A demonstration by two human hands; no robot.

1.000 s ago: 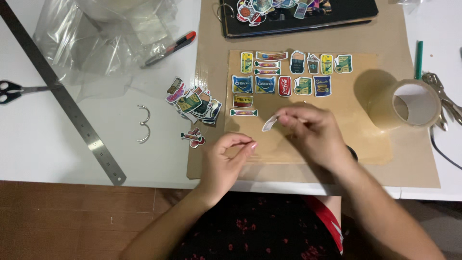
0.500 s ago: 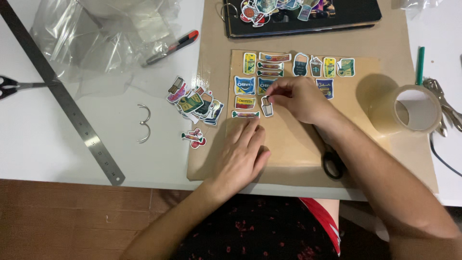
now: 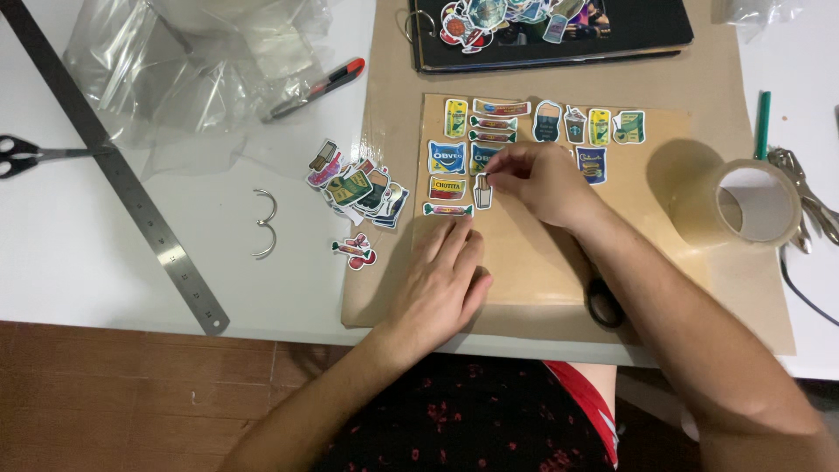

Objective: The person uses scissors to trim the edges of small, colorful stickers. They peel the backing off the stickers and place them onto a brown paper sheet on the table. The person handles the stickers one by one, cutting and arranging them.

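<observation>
A brown cardboard sheet [image 3: 559, 253] lies on the table with several small colourful stickers [image 3: 489, 131] stuck in rows along its top. My right hand [image 3: 542, 179] pinches a small pale sticker [image 3: 481, 190] and presses it onto the sheet below the rows. My left hand [image 3: 441, 280] lies flat, fingers together, on the sheet's lower left part, holding it down. A loose pile of stickers [image 3: 358, 185] sits just left of the sheet.
Black scissors [image 3: 603, 301] lie partly under my right forearm. A tape roll [image 3: 752, 205] stands at right, a black binder [image 3: 551, 31] at top. Left are two metal rings [image 3: 264, 223], a steel ruler [image 3: 131, 188], plastic bags [image 3: 201, 61], a utility knife [image 3: 319, 87].
My right hand carried the pale sticker from in front of me up to the sheet and set it down. My left hand dropped flat onto the cardboard.
</observation>
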